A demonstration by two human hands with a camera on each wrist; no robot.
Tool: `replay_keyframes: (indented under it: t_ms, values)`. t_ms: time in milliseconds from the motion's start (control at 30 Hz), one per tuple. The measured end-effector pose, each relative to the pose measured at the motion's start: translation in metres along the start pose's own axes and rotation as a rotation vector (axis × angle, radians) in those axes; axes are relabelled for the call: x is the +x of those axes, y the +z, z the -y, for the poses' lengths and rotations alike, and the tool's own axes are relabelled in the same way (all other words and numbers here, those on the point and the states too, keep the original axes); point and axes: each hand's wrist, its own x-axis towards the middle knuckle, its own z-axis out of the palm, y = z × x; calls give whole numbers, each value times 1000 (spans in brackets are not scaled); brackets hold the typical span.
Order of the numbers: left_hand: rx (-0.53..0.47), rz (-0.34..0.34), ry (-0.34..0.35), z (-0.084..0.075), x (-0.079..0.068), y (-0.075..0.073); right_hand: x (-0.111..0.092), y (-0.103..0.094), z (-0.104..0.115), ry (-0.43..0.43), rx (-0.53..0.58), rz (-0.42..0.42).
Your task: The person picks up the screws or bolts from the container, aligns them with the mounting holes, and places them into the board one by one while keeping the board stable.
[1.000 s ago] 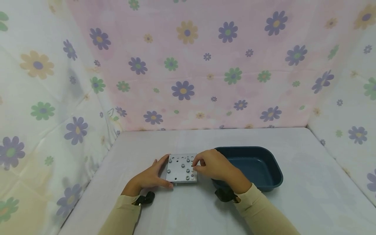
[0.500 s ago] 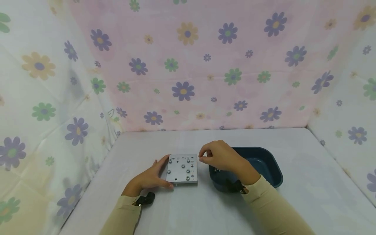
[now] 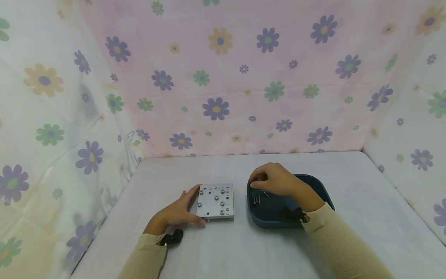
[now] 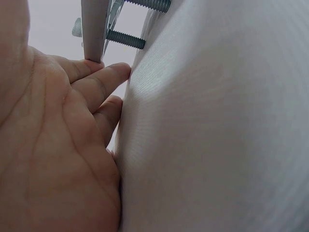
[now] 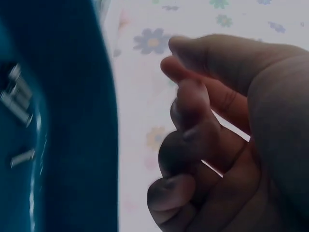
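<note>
My left hand holds a square silver metal plate by its left side, thumb at the front edge and index finger at the back corner. Several socket-head screws sit in the plate's holes. In the left wrist view, threaded screw shanks stick out beneath the plate, which stands raised over the table. My right hand is above the left end of a dark blue tray, its fingers loosely bent. No object shows between thumb and fingertips in the right wrist view.
Several loose screws lie inside the tray near its left end. The tray stands right of the plate on a white table. Flower-patterned cloth hangs behind the table and at both sides.
My right hand has moved away from the plate's right edge, up and right, over the tray. The left hand and the plate stay in place.
</note>
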Motion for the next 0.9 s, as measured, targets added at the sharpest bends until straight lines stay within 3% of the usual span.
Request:
replay_keyframes:
  t_ms: [267,500,900]
  values:
    - [-3,1,4,1,0,-1,-6,-10,-27,19,-19,125]
    - [-10,-2,-9,1,0,0,-8,-7,-47,64,-43,237]
    - [-9,-6,-16,0,0,0,-6,4,-60,133,-65,234]
